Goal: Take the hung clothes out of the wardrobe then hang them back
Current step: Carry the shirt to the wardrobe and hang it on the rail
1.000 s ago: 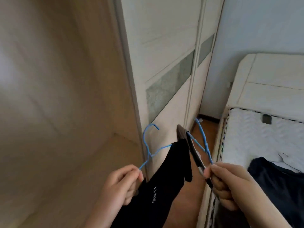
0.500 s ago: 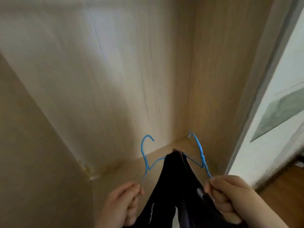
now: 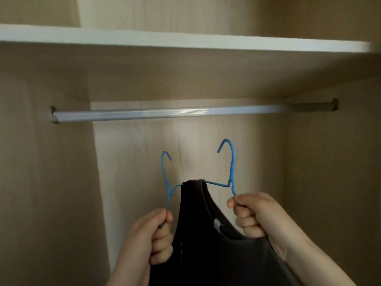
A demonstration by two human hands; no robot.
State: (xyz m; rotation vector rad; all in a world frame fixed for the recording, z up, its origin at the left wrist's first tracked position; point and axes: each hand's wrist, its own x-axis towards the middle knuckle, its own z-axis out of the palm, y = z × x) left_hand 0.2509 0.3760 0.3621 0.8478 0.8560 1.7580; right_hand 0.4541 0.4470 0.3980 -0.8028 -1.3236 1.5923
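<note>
Fingers (image 3: 161, 247) curl round two blue hangers (image 3: 232, 172), left hand (image 3: 150, 240) and right hand (image 3: 259, 215) flanking the dark garment (image 3: 202, 244).

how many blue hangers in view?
2. The left hanger is gripped by the left hand, the right hanger by the right hand; both hooks sit below the rail. Dark clothes drape between them, hiding their lower bars.

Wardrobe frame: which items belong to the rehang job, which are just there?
Job: left hand, right hand, left hanger, right hanger, dark clothes, rail.
Just there: shelf, back panel.
</note>
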